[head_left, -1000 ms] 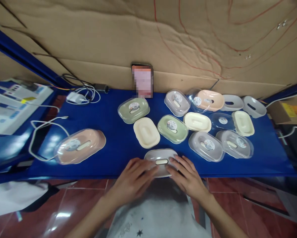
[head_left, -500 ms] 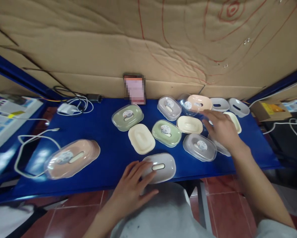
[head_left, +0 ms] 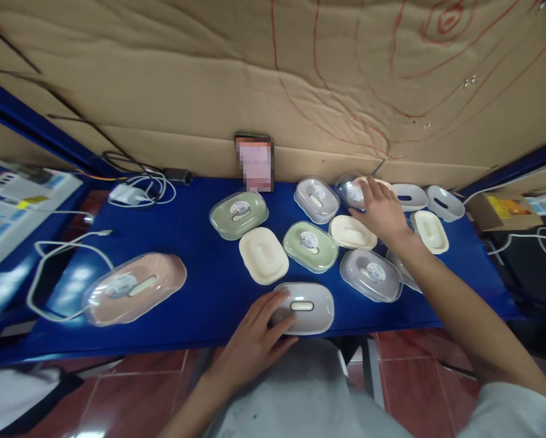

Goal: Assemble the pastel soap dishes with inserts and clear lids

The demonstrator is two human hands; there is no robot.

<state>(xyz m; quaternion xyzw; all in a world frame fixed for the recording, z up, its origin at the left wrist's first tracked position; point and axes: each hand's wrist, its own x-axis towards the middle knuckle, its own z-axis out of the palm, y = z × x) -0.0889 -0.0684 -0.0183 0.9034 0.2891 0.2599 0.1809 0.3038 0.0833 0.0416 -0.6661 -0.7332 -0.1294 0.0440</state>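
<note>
A grey soap dish [head_left: 318, 307] with a cream insert in its slot lies at the table's front edge. My left hand [head_left: 266, 325] rests on its left end, fingers spread and thumb along the near side. Farther back, my right hand [head_left: 382, 210] has its fingers and thumb bent around the right side of a clear lid [head_left: 349, 192] with a round label. A peach soap dish [head_left: 386, 187] is mostly hidden behind that hand. Just below the fingers sits a cream tray [head_left: 348, 232].
Lidded soap dishes in green [head_left: 310, 246], grey [head_left: 371, 275] and peach [head_left: 136, 289] stand around the blue table [head_left: 200, 261]. Loose grey dishes [head_left: 445, 202] and a cream tray [head_left: 430, 231] are at the right. A phone-like screen [head_left: 255, 163] leans on the cardboard. White cables [head_left: 72, 243] lie left.
My right hand has moved back and left, from above the right-hand dishes to the clear lid. My left hand has slid slightly right with the grey dish. The view has shifted a little.
</note>
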